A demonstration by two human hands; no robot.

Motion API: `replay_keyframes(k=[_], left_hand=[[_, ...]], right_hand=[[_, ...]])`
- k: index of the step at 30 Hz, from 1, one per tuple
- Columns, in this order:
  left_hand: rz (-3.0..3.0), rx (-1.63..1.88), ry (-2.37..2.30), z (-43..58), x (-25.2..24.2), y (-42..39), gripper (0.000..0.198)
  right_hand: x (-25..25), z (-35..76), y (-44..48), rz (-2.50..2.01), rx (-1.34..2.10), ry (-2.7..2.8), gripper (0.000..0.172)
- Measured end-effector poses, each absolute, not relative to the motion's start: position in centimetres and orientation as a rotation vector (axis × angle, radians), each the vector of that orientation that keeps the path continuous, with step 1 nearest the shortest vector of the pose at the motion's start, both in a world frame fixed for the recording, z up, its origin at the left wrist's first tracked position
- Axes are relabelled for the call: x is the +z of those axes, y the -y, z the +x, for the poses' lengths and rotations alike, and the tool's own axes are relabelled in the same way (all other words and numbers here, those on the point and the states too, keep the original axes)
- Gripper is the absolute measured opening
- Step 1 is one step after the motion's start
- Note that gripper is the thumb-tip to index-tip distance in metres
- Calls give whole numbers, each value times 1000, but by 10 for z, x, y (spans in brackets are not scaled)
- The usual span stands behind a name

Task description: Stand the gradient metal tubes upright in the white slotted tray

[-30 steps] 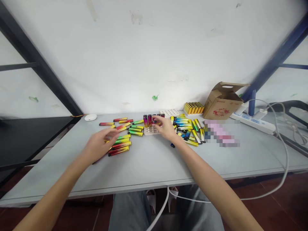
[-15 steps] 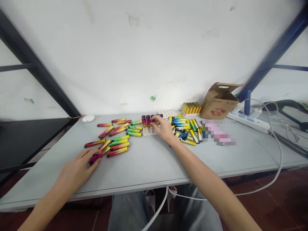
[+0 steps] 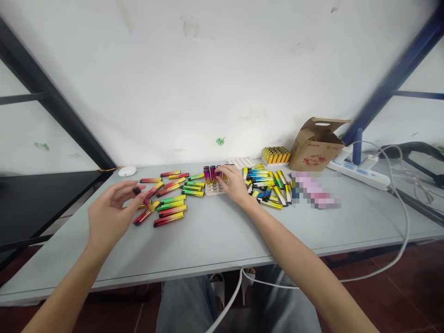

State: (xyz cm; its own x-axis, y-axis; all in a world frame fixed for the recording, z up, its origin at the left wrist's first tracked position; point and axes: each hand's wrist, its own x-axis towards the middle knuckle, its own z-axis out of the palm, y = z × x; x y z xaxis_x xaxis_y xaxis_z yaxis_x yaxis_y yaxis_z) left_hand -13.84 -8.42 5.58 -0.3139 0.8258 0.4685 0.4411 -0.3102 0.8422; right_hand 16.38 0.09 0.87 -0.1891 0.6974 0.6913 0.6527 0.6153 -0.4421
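Note:
My left hand (image 3: 113,208) is raised over the left part of the table, its fingers closed on a lighter (image 3: 149,205) whose dark end points up; its middle is covered by the fingers. Under and beside it lie shiny red-and-yellow lighters (image 3: 169,219) and green-and-yellow lighters (image 3: 193,193). My right hand (image 3: 233,184) is over the white tray with round holes (image 3: 212,190), fingers pinched on a dark-topped lighter (image 3: 217,172). Purple-and-yellow lighters (image 3: 207,175) stand upright along the tray's back; some are hidden by my hand.
A pile of yellow, blue and green lighters (image 3: 262,180) lies right of the tray. Behind are another holed tray (image 3: 242,162), a tray full of upright yellow lighters (image 3: 276,156) and an open cardboard box (image 3: 314,150). A power strip (image 3: 362,175) and white cable (image 3: 404,222) occupy the right side.
My left hand has lifted from the table with a lighter, tilting its dark end upward. My right hand has stayed at the tray, shifting only slightly.

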Motion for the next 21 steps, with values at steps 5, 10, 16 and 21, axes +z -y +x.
replay_keyframes(k=[5,10,16,21], left_hand=[[1209,1706,-1072,-93,67,33,38],[1095,1557,-831,-41,72,5,34],[1134,1428,-713,-8,69,-5,33],[1051,1269,-678,-12,65,3,43]], right_hand=[[12,164,3,-1171,-209,1969,33],[13,164,6,-1229,-260,2041,45],[20,169,4,-1154,-103,1814,41],[30,170,9,-1064,242,1683,27]])
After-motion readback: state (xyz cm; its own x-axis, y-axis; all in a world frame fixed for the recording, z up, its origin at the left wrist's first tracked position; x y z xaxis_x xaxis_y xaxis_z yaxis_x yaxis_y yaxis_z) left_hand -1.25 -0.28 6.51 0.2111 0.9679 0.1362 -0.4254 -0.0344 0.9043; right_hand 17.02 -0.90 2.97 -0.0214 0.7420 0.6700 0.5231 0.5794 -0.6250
